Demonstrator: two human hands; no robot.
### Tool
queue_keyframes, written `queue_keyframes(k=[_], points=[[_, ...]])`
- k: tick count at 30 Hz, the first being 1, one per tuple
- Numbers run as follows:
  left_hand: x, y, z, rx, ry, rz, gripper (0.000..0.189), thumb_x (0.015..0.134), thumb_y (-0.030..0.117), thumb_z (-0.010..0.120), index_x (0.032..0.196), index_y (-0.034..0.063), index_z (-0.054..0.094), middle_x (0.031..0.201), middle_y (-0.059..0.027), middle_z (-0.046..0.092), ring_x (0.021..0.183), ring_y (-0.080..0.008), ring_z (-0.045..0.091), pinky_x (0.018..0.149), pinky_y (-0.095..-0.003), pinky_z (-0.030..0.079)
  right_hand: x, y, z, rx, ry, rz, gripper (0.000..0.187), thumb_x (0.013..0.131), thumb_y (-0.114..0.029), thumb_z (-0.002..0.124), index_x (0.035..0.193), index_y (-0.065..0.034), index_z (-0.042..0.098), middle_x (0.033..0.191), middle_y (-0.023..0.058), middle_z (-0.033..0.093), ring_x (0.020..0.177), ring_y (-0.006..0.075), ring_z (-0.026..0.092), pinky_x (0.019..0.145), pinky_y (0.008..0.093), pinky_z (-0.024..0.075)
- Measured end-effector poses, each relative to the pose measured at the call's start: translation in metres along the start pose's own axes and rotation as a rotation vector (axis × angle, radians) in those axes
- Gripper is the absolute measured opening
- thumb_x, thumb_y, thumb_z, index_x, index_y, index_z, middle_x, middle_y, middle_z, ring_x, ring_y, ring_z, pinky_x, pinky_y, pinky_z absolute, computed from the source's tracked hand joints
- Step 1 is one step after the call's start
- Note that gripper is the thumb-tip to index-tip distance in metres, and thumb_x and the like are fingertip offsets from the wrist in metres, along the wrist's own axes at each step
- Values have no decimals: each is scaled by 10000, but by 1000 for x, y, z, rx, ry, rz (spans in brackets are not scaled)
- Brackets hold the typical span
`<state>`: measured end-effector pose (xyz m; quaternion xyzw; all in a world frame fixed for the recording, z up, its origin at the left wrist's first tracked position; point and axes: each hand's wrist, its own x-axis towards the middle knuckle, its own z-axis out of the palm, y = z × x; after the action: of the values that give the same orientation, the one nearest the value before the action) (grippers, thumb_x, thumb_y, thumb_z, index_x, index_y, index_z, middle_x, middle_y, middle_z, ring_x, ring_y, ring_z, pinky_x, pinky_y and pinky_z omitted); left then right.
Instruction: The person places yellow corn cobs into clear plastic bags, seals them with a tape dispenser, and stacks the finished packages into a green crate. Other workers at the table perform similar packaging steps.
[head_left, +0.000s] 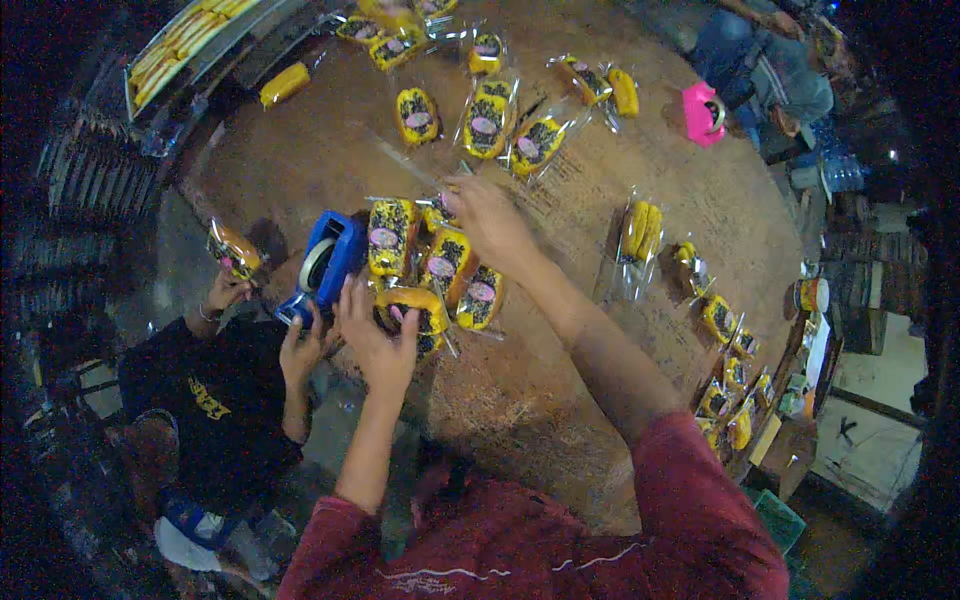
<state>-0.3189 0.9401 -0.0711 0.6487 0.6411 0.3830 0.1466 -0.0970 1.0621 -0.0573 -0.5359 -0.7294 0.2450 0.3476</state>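
My left hand (379, 341) has its fingers apart, with the thumb over the near end of a bread roll in clear wrap (424, 300). Farther out, the curled fingers of my right hand (487, 217) are on a partly hidden wrapped roll (436, 216). Between my hands lie more wrapped rolls with dark topping and pink oval labels: an upright one (390, 236), one beside it (448, 262) and one to the right (478, 296). A blue tape dispenser (330, 251) stands left of this group, close to my left fingertips.
At left, a co-worker's hand (221, 292) holds a wrapped roll (234, 251); their other hand (300, 352) is by the dispenser. More wrapped rolls (487, 124) lie across the brown table (540, 397). A pink tape dispenser (703, 112) and a tray of bread (180, 49) are farther off.
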Motion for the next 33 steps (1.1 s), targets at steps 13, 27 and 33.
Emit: queue_keyframes(k=[13,27,33], points=[[-59,40,50,-106,-127,64,802,879,349,722,1509,32,340,1550,-242,311,1426,-438,291,1167,-525,256,-77,11,-2,-89,-198,81,368,1046,-290,446,1211,20,553,1341,250,543,1353,407,426,1190,543,237],[-311,257,156,-267,-545,35,827,942,504,600,1520,-5,299,1579,-318,202,1439,-513,237,1188,-548,214,-451,13,-246,-624,437,392,235,1032,-209,489,1002,-3,598,933,203,594,890,381,557,785,498,427],[-113,122,116,-99,-302,16,783,931,452,620,1468,-56,363,1521,-327,325,1421,-485,287,1185,-535,212,-519,-71,-204,-184,329,847,296,1033,-309,517,1019,-18,572,846,165,601,745,367,574,669,435,466]])
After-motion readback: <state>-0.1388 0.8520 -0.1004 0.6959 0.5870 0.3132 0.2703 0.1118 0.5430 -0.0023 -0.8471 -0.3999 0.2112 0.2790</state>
